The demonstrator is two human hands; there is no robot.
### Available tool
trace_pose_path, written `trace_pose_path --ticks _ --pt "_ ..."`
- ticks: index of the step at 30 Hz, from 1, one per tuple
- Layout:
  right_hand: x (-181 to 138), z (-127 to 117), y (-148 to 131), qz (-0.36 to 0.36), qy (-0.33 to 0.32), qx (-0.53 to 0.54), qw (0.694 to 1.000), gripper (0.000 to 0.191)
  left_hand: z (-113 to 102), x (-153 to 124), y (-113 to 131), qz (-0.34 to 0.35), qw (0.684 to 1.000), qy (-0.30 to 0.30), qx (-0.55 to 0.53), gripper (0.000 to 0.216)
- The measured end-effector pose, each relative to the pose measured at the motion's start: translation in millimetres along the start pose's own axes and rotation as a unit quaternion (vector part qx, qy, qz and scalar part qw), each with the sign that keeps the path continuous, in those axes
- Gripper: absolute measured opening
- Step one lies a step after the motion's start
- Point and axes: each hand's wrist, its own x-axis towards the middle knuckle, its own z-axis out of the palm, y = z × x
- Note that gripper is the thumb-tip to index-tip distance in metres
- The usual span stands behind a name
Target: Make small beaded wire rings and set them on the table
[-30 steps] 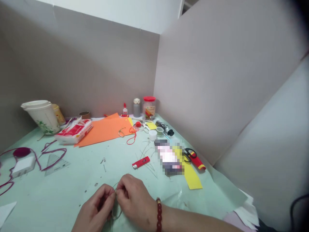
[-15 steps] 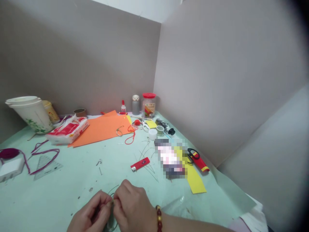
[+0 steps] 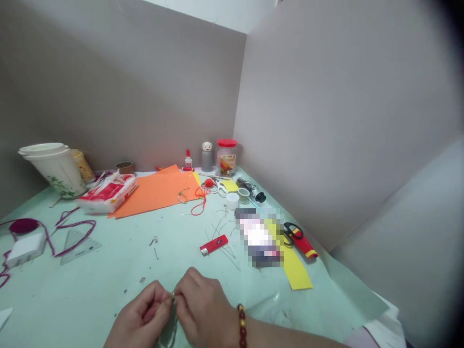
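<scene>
Close together at the bottom of the view, both my hands pinch a thin greenish cord [image 3: 175, 325]. My left hand [image 3: 145, 311] is closed, its thumb and forefinger meeting at the cord. Against those fingertips, my right hand [image 3: 203, 304] is closed on the same cord, with a beaded bracelet [image 3: 242, 326] at its wrist. Part of the cord hangs in a loop below the fingers; the pinched spot is mostly hidden. Beyond my right hand lie a red lighter [image 3: 213, 245] and several loose thin threads [image 3: 228, 254].
A blurred-out phone-like object [image 3: 257, 237], a yellow paper strip [image 3: 299, 270] and black-handled scissors [image 3: 293, 231] lie to the right. Orange paper [image 3: 155, 193], a tissue pack [image 3: 107, 193], a white bin [image 3: 54, 169] and a red-lidded jar [image 3: 226, 159] stand further back. Purple cord [image 3: 90, 233] lies left.
The whole view has shifted slightly, so things sit a little further right. My fingertips stay together on the cord, with the left hand turned slightly.
</scene>
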Motion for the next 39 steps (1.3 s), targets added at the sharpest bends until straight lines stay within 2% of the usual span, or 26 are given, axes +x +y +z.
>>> trace_pose_path --ticks 3,6,10,14,16,18,22,24,26,29,31,35,39 --pt "6.4 -11.7 -3.5 0.103 0.036 0.128 0.986 0.015 2.7 -4.8 23.7 -0.02 0.995 0.017 -0.093 0.034" --pt "9.8 -20.7 -4.9 0.206 0.062 0.209 0.954 0.02 3.9 -8.7 38.5 -0.021 0.952 -0.019 -0.304 0.023" --pt "4.3 -21.0 -11.6 0.258 0.009 0.275 0.926 0.024 -1.0 -10.4 40.3 -0.02 0.895 -0.059 -0.441 0.019" --pt "-2.8 -14.5 -27.9 0.297 -0.018 0.343 0.891 0.031 -5.7 -16.1 41.4 -0.014 0.87 -0.099 -0.484 0.012" --pt "-1.9 -12.3 -35.5 0.32 -0.038 0.385 0.865 0.03 -6.2 -19.6 42.9 -0.013 0.871 -0.117 -0.476 0.009" --pt "0.7 -13.2 -40.8 0.338 -0.045 0.409 0.846 0.021 -6.0 -21.4 42.8 -0.005 0.883 -0.124 -0.453 0.008" --pt "3.5 -23.1 -43.4 0.334 0.004 0.408 0.85 0.014 -5.8 -18.8 36.6 0.031 0.914 -0.106 -0.39 0.011" --pt "2.8 -28.2 -41.8 0.33 0.024 0.406 0.852 0.016 -6.3 -16.9 33.4 0.051 0.942 -0.074 -0.324 0.018" --pt "1.8 -30.9 -39.2 0.331 0.032 0.41 0.849 0.017 -7.3 -16.5 32.0 0.083 0.97 -0.016 -0.227 0.023" --pt "1.3 -31.0 -35.1 0.331 0.032 0.416 0.846 0.018 -8.6 -19.2 32.4 0.171 0.979 0.059 -0.089 0.022" --pt "1.5 -30.2 -33.4 0.33 0.03 0.417 0.846 0.019 -7.9 -21.7 32.8 0.205 0.977 0.038 -0.046 0.023" --pt "2.0 -30.2 -33.7 0.328 0.024 0.423 0.844 0.019 -0.9 -25.2 32.2 0.176 0.977 -0.08 -0.093 0.028" --pt "2.4 -31.4 -33.3 0.329 0.022 0.412 0.85 0.018 4.6 -26.4 33.4 0.137 0.976 -0.105 -0.131 0.02"
